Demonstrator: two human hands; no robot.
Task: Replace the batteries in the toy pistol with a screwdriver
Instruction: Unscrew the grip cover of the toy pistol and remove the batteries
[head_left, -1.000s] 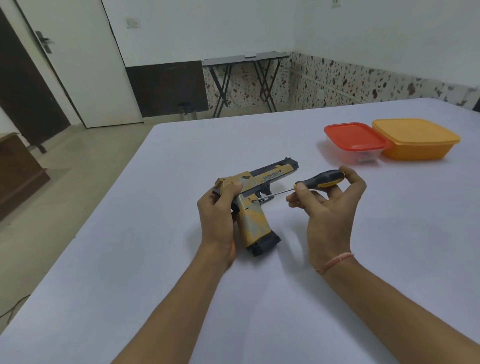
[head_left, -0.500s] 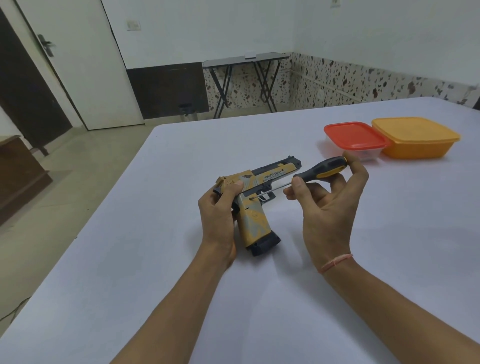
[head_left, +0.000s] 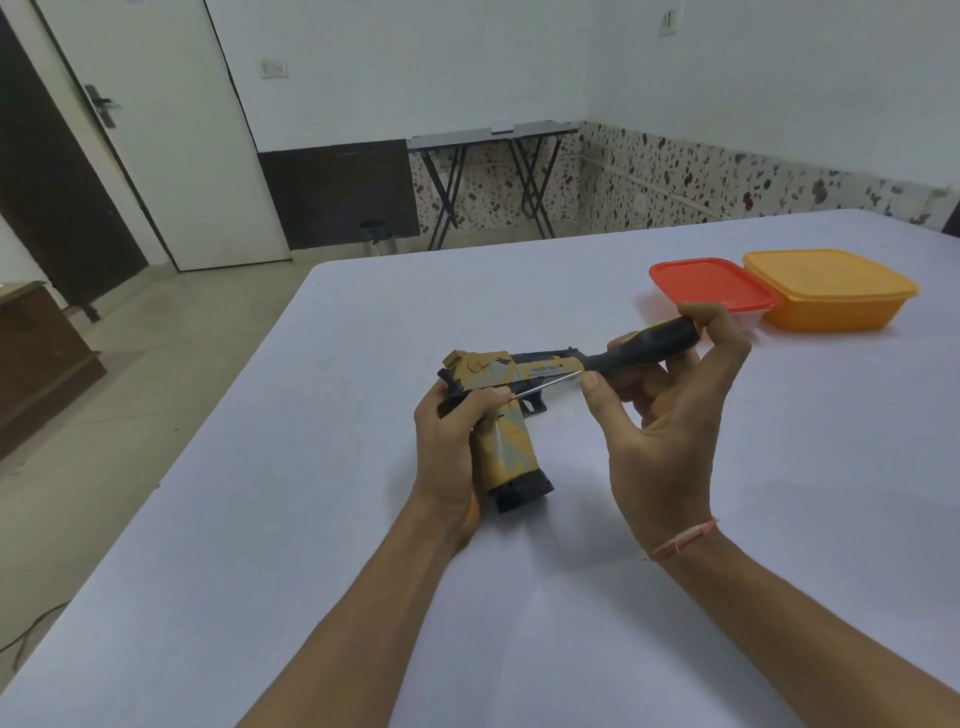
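The left grip (head_left: 449, 447) clasps the pistol (head_left: 511, 449); the right grip (head_left: 665, 431) pinches the screwdriver (head_left: 644, 345).

- Pistol (head_left: 511, 447): a toy in yellow-tan with grey patches, a dark slide top and a dark grip base. It lies side-up, low on the tabletop (head_left: 363, 571), with its grip toward the viewer and its barrel pointing away to the right. The left hand (head_left: 449, 447) grips its rear.
- Screwdriver (head_left: 644, 348): black handle with a yellow stripe and a thin metal shaft. It slants across the pistol's side, with its tip by the top of the grip and its handle raised past the muzzle, pinched by the right hand (head_left: 670, 431).
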